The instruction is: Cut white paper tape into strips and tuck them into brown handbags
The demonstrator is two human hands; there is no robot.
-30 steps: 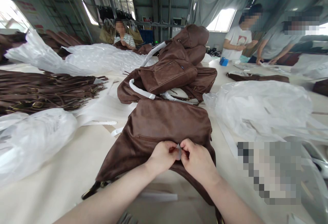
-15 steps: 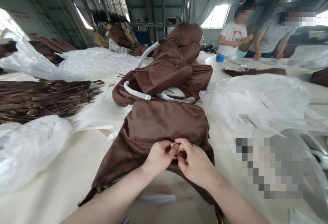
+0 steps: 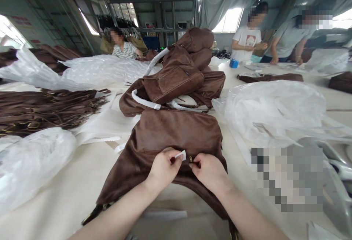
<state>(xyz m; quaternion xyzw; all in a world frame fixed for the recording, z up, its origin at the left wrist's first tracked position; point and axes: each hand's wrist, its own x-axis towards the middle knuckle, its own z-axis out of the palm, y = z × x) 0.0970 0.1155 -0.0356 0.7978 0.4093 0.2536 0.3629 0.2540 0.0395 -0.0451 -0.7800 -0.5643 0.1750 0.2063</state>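
Note:
A brown leather bag (image 3: 176, 128) lies flat on the table before me, a zipper running across its face. My left hand (image 3: 165, 165) pinches a small piece of white paper (image 3: 180, 155) above the zipper. Just to its right, my right hand (image 3: 209, 170) has thumb and forefinger closed at the brass zipper pull (image 3: 190, 159). The bag's curved lower edge passes under both wrists, and brass strap fittings (image 3: 106, 206) show at its lower left corner.
Behind the bag rises a pile of brown bags (image 3: 178, 75) with white-wrapped handles. Brown straps (image 3: 49, 108) are heaped at left. Clear plastic bags (image 3: 275, 108) lie on both sides of the table (image 3: 68, 192). Several people (image 3: 247, 45) stand at the far side.
My hands have moved apart from each other. The white paper stays in my left fingers and shows more fully; my right fingers are now at the zipper pull.

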